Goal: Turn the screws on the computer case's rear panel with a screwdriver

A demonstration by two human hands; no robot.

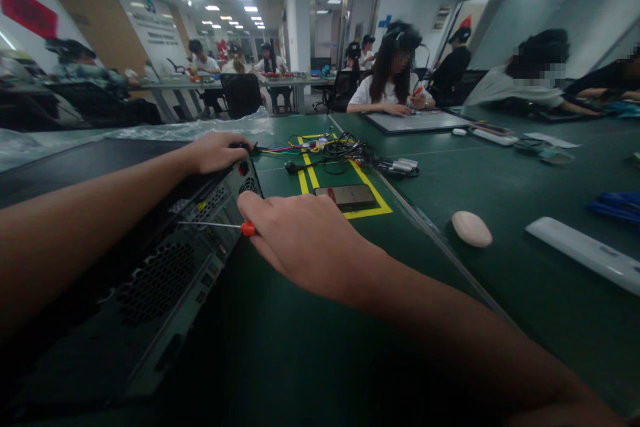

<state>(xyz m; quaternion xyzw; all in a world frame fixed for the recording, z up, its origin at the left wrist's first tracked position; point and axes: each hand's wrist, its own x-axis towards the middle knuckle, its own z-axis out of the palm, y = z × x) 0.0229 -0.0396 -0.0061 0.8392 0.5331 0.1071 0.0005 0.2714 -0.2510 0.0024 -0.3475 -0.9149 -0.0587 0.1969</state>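
Note:
A dark computer case lies on its side along the left of the table, its rear panel facing me. My right hand is closed around a screwdriver with an orange handle. The thin shaft points left, its tip at the slots of the rear panel. At the far corner, my left hand grips the top edge of the case, fingers curled over it. The right palm hides most of the screwdriver handle.
Beyond my hands on the green table lie a tangle of cables and a flat metallic box within yellow tape. A pale mouse and a white power strip are at right. A person works across the table.

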